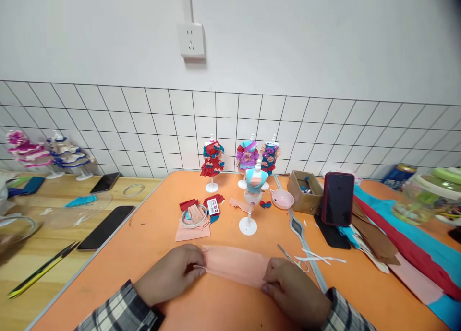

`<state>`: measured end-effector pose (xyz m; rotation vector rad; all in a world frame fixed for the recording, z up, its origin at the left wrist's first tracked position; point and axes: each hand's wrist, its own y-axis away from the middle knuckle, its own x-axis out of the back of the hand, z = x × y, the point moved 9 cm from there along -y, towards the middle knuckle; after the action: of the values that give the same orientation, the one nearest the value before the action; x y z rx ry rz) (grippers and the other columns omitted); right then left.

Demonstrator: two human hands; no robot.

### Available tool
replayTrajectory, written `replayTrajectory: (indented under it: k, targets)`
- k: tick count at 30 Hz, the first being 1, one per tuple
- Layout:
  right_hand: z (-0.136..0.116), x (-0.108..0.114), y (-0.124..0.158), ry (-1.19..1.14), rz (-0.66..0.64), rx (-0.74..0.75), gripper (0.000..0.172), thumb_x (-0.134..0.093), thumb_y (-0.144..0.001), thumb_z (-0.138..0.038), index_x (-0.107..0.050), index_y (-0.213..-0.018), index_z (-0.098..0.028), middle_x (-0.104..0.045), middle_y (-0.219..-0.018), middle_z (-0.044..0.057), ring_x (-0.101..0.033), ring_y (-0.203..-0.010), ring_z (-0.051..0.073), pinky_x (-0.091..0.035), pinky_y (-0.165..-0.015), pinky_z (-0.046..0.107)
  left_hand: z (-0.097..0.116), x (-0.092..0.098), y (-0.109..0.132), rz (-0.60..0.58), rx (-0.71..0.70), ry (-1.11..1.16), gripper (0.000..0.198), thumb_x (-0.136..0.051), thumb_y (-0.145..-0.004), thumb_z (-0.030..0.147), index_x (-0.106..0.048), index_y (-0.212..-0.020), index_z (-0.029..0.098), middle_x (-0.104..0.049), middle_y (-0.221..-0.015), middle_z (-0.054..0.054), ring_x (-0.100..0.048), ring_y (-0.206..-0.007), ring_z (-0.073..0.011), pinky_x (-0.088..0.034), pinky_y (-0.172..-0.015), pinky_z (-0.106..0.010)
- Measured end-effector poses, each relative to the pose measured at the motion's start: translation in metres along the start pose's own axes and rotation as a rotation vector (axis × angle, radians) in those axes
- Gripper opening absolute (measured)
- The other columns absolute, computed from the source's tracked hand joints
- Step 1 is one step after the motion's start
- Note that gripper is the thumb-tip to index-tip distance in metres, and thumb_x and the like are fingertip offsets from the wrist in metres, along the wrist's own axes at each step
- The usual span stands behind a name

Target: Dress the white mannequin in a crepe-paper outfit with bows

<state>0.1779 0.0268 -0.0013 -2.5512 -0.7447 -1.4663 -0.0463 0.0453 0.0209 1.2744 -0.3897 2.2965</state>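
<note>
On the orange mat (144,225), a white dress form (254,189) in blue and peach stands toward twelve o'clock. Nearer six, the person's left hand (175,273) pinches the nine-o'clock end of a peach cloth strip (234,265); the right hand (291,289) grips its three-o'clock end. Small scissors (290,257) lie at twelve o'clock from the right hand.

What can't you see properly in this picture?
All in the head view:
Peach cloth: its right end is hidden by the right hand.
White tag: print too small to read.
Cardboard box: its front wall hides the inside bottom.
Checked sleeves: cut off by the bottom edge.
</note>
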Motion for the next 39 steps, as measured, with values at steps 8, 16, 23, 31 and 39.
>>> replayTrajectory:
  k: [8, 16, 23, 31, 39]
  targets:
    - [0.01, -0.003, 0.0, -0.087, -0.052, -0.109, 0.012, -0.061, -0.076, -0.028, -0.068, -0.084, -0.023, -0.07, -0.074, -0.003, -0.059, -0.067, 0.012, -0.031, -0.057, 0.022, 0.001, -0.001, -0.002, -0.019, -0.023, -0.025, 0.022, -0.048, -0.092, 0.027, -0.066, -0.082, 0.019, -0.067, -0.086, -0.004, -0.061, -0.081, -0.017, -0.045, -0.073, -0.026]
    - [0.009, -0.003, 0.0, -0.038, -0.06, -0.074, 0.013, -0.057, -0.078, -0.024, -0.068, -0.085, -0.025, -0.071, -0.078, -0.003, -0.062, -0.075, 0.015, -0.033, -0.064, 0.025, 0.003, -0.001, -0.005, -0.005, -0.005, -0.243, 0.015, -0.059, -0.087, 0.027, -0.066, -0.077, 0.019, -0.063, -0.085, -0.004, -0.06, -0.081, -0.0186, -0.046, -0.072, -0.029]
    - [0.011, -0.008, -0.001, -0.012, -0.05, -0.078, 0.029, -0.06, -0.075, -0.022, -0.06, -0.104, -0.026, -0.066, -0.074, -0.003, -0.06, -0.071, 0.016, -0.03, -0.06, 0.025, 0.058, -0.007, 0.008, 0.125, -0.36, -0.503, 0.024, -0.05, -0.093, 0.015, -0.061, -0.115, 0.018, -0.069, -0.106, -0.009, -0.062, -0.1, -0.0238, -0.049, -0.089, -0.038]
    - [0.005, -0.009, 0.0, 0.038, -0.055, -0.029, 0.051, -0.058, -0.077, -0.021, -0.054, -0.128, -0.025, -0.07, -0.082, 0.002, -0.064, -0.08, 0.02, -0.036, -0.067, 0.027, 0.107, -0.078, 0.028, -0.295, -0.497, -0.316, 0.082, -0.04, -0.093, 0.06, -0.01, -0.154, 0.015, -0.023, -0.158, -0.016, -0.021, -0.145, -0.0346, -0.01, -0.117, -0.058]
    - [0.013, -0.007, 0.017, 0.007, -0.06, -0.081, 0.063, -0.06, -0.079, -0.022, -0.047, -0.139, -0.029, -0.071, -0.093, 0.002, -0.064, -0.084, 0.019, -0.041, -0.073, 0.029, 0.094, -0.078, 0.028, -0.362, -0.363, -0.17, 0.082, -0.042, -0.092, 0.059, -0.002, -0.154, 0.022, -0.021, -0.158, -0.015, -0.021, -0.144, -0.0369, -0.004, -0.114, -0.067]
